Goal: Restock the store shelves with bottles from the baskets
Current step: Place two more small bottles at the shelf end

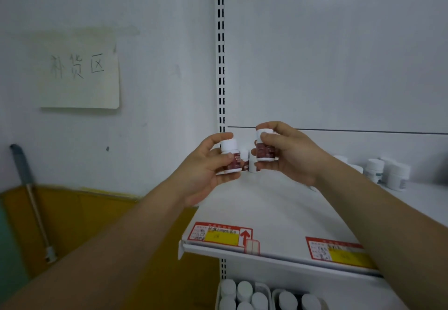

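Observation:
My left hand (pixel 206 171) grips a small white bottle with a dark red label (pixel 230 157) over the left end of the white shelf (pixel 274 212). My right hand (pixel 288 154) holds a second bottle of the same kind (pixel 264 148) slightly higher, thumb across its cap. Both bottles are upright and lifted above the shelf surface. Behind them, two like bottles (pixel 249 163) stand at the shelf's back left corner.
Several white bottles with green labels (pixel 388 172) stand at the shelf's back right. Price tags (pixel 220 234) line the front rail. More white-capped bottles (pixel 244 292) fill the shelf below. A slotted upright (pixel 220 67), a paper sign (pixel 80 72) and a mop handle (pixel 31 195) are at the left.

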Demonstrator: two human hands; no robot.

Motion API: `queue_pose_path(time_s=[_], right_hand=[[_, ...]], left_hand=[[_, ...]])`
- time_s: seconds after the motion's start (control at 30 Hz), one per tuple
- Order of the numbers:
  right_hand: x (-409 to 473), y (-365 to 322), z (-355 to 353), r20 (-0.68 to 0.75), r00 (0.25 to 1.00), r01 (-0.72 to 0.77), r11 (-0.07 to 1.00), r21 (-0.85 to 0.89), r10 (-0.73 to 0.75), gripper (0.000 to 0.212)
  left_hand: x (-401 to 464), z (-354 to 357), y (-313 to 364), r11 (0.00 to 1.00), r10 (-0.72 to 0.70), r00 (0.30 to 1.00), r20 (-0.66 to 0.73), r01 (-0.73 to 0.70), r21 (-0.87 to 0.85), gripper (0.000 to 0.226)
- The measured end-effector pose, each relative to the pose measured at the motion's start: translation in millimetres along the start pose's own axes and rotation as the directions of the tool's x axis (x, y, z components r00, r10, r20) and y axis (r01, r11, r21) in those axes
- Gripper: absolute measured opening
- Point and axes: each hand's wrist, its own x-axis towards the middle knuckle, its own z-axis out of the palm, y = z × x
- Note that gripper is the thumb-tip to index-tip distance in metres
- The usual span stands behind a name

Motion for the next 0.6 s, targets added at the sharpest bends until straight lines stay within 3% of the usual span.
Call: queue_pose_path(time_s=[0.13, 0.27, 0.37, 0.47, 0.53, 0.6], right_hand=[[-4.9, -7.1, 2.0, 0.062, 0.993, 0.120, 0.933, -0.339, -0.105, 0.033], [-14.0, -20.5, 7.5, 0.110, 0.987, 0.162, 0.767, -0.621, -0.120, 0.043], [-18.7, -20.5, 10.5, 0.066, 0.995, 0.097, 0.803, -0.588, -0.071, 0.032], [-23.6, -13.3, 14.3, -0.044, 0.998, -0.061, 0.904, -0.423, 0.046, 0.013], [-27.3, -6.2, 14.4, -0.084, 0.989, -0.148, 0.895, -0.420, 0.124, 0.015], [-33.0, 2.4, 14.2, -0.093, 0.984, -0.176, 0.858, -0.483, 0.149, 0.016]], left_hand=[[-7.1, -3.6, 7.4, 0.915, 0.151, 0.988, -0.040, -0.124, 0.385, 0.054], [-11.6, -8.3, 12.9, 0.845, 0.195, 0.979, -0.063, -0.135, 0.518, 0.051], [-13.6, -10.8, 14.7, 0.894, 0.129, 0.991, -0.042, -0.098, 0.436, 0.046], [-18.6, -8.4, 15.5, 0.949, -0.045, 0.997, -0.061, 0.061, 0.308, 0.021], [-19.7, -9.8, 10.5, 0.935, -0.089, 0.994, -0.063, 0.105, 0.339, 0.014], [-21.4, -11.9, 5.5, 0.879, -0.062, 0.997, -0.050, 0.078, 0.470, 0.020]])
